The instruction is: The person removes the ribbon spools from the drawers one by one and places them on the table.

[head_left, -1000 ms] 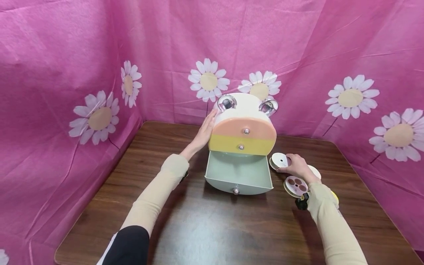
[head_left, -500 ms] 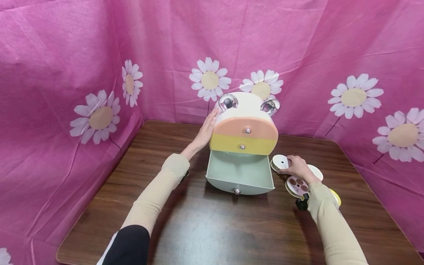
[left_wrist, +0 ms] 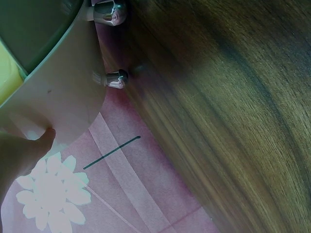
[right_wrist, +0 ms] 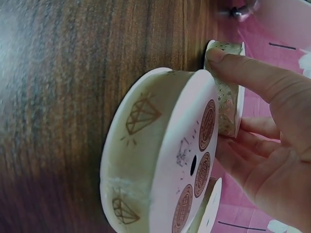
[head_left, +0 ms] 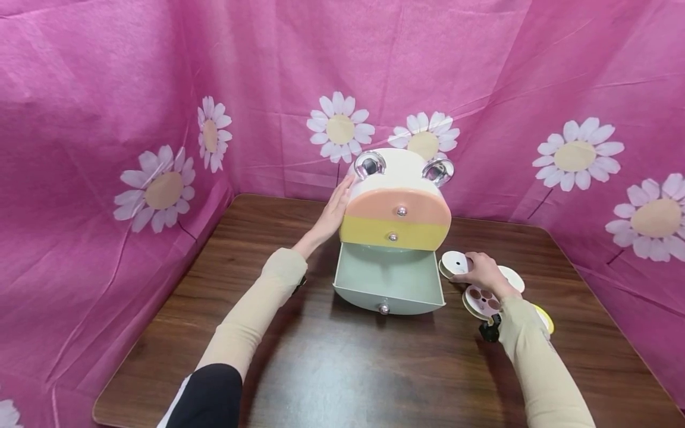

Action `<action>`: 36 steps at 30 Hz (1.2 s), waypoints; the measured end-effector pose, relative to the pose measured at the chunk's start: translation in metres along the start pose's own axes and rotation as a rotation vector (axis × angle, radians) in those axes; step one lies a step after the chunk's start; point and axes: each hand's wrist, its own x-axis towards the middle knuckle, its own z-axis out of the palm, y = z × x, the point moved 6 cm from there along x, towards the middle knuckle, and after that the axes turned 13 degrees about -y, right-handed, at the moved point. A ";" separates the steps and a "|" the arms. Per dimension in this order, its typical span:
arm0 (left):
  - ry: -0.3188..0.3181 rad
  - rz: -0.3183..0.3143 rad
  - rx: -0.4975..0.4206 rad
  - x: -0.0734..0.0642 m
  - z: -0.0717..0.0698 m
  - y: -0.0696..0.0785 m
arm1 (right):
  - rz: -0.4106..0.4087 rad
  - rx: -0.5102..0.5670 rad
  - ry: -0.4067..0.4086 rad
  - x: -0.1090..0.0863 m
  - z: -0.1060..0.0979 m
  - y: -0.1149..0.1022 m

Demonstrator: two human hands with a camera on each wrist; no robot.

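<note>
A frog-shaped drawer cabinet (head_left: 398,172) with silver ring eyes stands on the table. Its pale green bottom drawer (head_left: 386,276) is pulled out and has nothing in it. My left hand (head_left: 333,215) rests with extended fingers against the cabinet's left side. To the right of the drawer, my right hand (head_left: 484,273) grips a white ribbon spool (head_left: 453,261) between thumb and fingers. In the right wrist view the thumb lies on that spool's edge, over gold-speckled ribbon (right_wrist: 226,104). Beside it, a larger ribbon spool (right_wrist: 146,145) carries diamond drawings and brown circles.
Behind the right hand lies another white spool (head_left: 512,278); a yellow-rimmed spool (head_left: 547,319) is partly hidden by the right sleeve. The orange top drawer (head_left: 396,205) and the yellow middle drawer (head_left: 374,232) are closed. Pink cloth with daisies surrounds the wooden table (head_left: 332,368).
The view has shifted slightly, moving everything a little to the right. Both hands keep their places on the cabinet and the spool.
</note>
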 end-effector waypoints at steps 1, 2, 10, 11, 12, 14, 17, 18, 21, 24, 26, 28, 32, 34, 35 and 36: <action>-0.001 0.001 -0.001 0.000 0.000 0.000 | 0.004 0.001 0.000 0.000 0.000 0.000; -0.001 0.002 -0.001 0.000 0.000 0.000 | 0.010 0.002 -0.002 -0.001 0.000 0.001; 0.000 -0.004 0.001 0.000 0.001 0.000 | 0.052 0.022 -0.030 -0.003 0.002 0.003; 0.002 -0.003 -0.001 0.000 0.001 0.000 | 0.052 0.023 -0.032 -0.004 0.002 0.002; 0.003 -0.001 -0.003 0.000 0.001 0.000 | 0.053 0.026 -0.033 -0.004 0.002 0.001; 0.004 0.003 -0.003 0.000 0.001 -0.001 | 0.052 0.029 -0.034 -0.006 0.003 0.000; 0.000 0.007 -0.001 0.001 0.002 -0.002 | 0.055 0.034 -0.043 -0.007 0.005 0.000; -0.001 0.008 0.000 0.001 0.001 -0.002 | 0.059 0.040 -0.049 -0.008 0.005 0.000; 0.004 -0.006 -0.002 0.000 0.000 -0.001 | 0.065 0.057 -0.062 -0.011 0.004 -0.002; 0.010 -0.020 -0.011 -0.001 -0.001 0.000 | 0.064 0.071 -0.047 -0.015 0.000 -0.006; 0.008 -0.031 -0.015 -0.002 -0.001 0.000 | 0.045 0.065 -0.007 -0.019 -0.005 -0.010; 0.004 -0.037 -0.018 -0.002 0.000 0.000 | 0.028 0.051 0.048 -0.025 -0.010 -0.014; 0.007 -0.045 -0.018 -0.003 0.001 0.001 | 0.000 0.034 0.181 -0.041 -0.022 -0.026; 0.010 -0.046 -0.017 -0.003 0.001 0.002 | -0.014 0.029 0.255 -0.051 -0.029 -0.034; 0.010 -0.044 -0.014 -0.002 0.001 0.002 | -0.023 0.027 0.292 -0.056 -0.032 -0.039; 0.010 -0.041 -0.013 -0.002 0.001 0.003 | -0.034 0.024 0.331 -0.062 -0.035 -0.044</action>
